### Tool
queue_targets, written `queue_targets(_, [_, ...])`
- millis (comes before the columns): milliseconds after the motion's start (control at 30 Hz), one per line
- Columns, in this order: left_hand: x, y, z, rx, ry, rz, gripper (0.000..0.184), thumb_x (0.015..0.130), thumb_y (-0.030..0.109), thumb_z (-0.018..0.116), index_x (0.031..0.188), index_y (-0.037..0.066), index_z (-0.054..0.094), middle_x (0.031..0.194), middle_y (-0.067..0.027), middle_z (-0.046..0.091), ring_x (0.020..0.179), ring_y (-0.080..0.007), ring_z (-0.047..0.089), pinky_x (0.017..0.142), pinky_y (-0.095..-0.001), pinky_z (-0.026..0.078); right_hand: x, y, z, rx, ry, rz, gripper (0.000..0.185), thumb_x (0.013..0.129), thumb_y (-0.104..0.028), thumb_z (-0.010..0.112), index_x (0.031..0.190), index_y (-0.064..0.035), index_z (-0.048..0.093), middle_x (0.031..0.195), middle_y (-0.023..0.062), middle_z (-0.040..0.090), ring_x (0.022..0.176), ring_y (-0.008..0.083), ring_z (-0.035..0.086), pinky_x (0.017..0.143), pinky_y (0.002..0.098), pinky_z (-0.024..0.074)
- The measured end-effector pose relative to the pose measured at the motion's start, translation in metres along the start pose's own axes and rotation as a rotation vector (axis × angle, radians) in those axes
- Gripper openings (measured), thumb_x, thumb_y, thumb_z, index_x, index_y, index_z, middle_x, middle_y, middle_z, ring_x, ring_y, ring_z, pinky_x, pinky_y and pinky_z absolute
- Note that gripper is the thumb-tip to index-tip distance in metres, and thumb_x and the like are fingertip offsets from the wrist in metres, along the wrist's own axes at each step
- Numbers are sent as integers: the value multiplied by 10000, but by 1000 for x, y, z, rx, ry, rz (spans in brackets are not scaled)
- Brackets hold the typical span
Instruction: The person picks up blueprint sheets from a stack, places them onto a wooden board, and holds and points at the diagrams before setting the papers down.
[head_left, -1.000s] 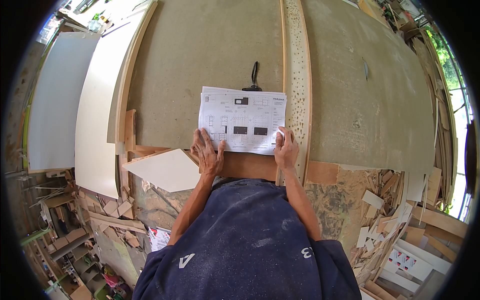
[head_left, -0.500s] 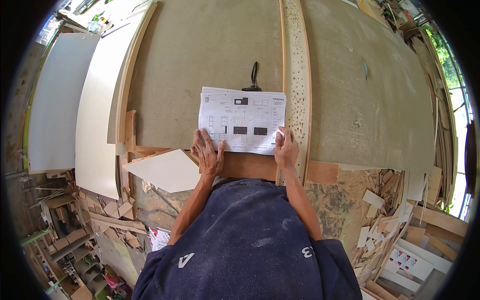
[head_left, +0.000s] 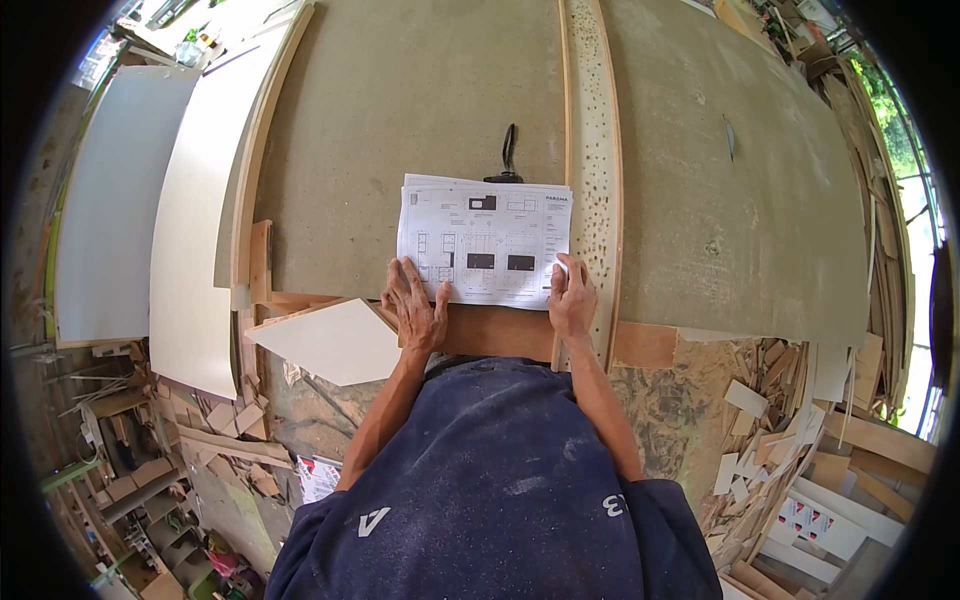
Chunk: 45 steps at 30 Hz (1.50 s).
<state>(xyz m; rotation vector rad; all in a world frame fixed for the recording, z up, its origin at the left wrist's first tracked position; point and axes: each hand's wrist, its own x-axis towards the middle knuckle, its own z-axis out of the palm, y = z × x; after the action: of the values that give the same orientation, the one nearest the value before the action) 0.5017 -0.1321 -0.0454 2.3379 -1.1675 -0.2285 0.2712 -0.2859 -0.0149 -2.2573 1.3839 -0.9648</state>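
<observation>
A small stack of printed technical drawings (head_left: 500, 235) lies on the grey-green work table near its front edge. My left hand (head_left: 418, 308) rests on the lower left corner of the sheets, its fingers stretched and apart. At the lower right edge, my right hand (head_left: 573, 300) has its fingers curled and pinches the paper. Just beyond the top of the sheets sits a black object with a strap loop (head_left: 508, 155), partly hidden by the paper.
A perforated pale strip between wooden rails (head_left: 592, 150) runs along the table (head_left: 420, 90). A white angular board (head_left: 335, 340) juts out at the front left. Large white panels (head_left: 195, 240) stand left. Wood offcuts (head_left: 765, 420) are heaped at the right.
</observation>
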Motion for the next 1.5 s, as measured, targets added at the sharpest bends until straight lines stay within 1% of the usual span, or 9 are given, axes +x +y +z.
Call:
queue_targets(333, [-1,1,0,0,20,9,903,1020,487,608,1650,-27,213,1661,-322,198,1561,-443,159,1194,-617,130,0,1,2,13,26,-3,192,1066,-183,606,1233,-101,653,1018,102,699,778,323,712,688,449,567])
queue_targets(767, [2,-3,-4,-58,-6,-26,909,1007,469,636,1650,-18,217,1669,-299,191,1565,-426,164,1206,-605,117,-1,0,2,-12,41,-4,179,1058,-168,617,1221,-106,659,1001,116,696,758,315,709,678,437,565])
queue_targets(933, [9,-13,1,-152,84,-9,937,968,461,682,1646,-15,243,1655,-286,224,1529,-436,245,1196,-586,158,-1,-1,1,27,5,56,184,1049,-161,628,1223,-109,662,996,115,693,795,320,708,693,441,562])
queue_targets(1067, [16,-20,-11,-264,51,14,942,954,431,705,1655,7,239,1633,-282,258,1505,-434,287,1178,-577,197,-2,0,2,24,-19,94,184,1048,-154,628,1222,-107,663,995,120,690,810,325,708,706,447,560])
queue_targets(1133, [19,-25,-15,-233,3,79,988,922,448,744,1666,41,236,1617,-284,274,1493,-435,305,1159,-578,222,0,-2,3,-12,36,23,182,1050,-151,622,1222,-107,662,1000,127,689,813,340,705,720,450,558])
queue_targets(1233, [22,-33,-20,-224,-22,217,1099,849,522,807,1678,87,231,1627,-293,251,1509,-437,282,1156,-580,223,-1,-11,4,-25,45,83,176,1044,-128,625,1213,-100,664,1009,135,692,831,358,696,718,454,550])
queue_targets(1267, [23,-33,-21,-231,-28,219,1099,849,522,807,1678,87,231,1627,-293,251,1509,-437,282,1156,-580,223,-1,-15,3,-37,25,133,176,1038,-113,627,1209,-97,665,1015,139,694,842,362,695,715,457,547])
queue_targets(1333, [23,-33,-26,-204,-47,262,1218,760,599,859,1684,116,228,1641,-294,218,1524,-449,251,1158,-592,225,-1,-22,5,-65,47,154,176,1032,-99,629,1203,-94,668,1016,141,694,848,364,694,715,461,544])
queue_targets(1500, [29,-37,-32,-188,-128,281,1264,714,628,891,1689,166,233,1653,-288,186,1533,-462,229,1175,-613,241,-4,-24,13,-81,104,207,174,1023,-79,626,1190,-86,674,1008,146,695,851,368,692,715,472,536])
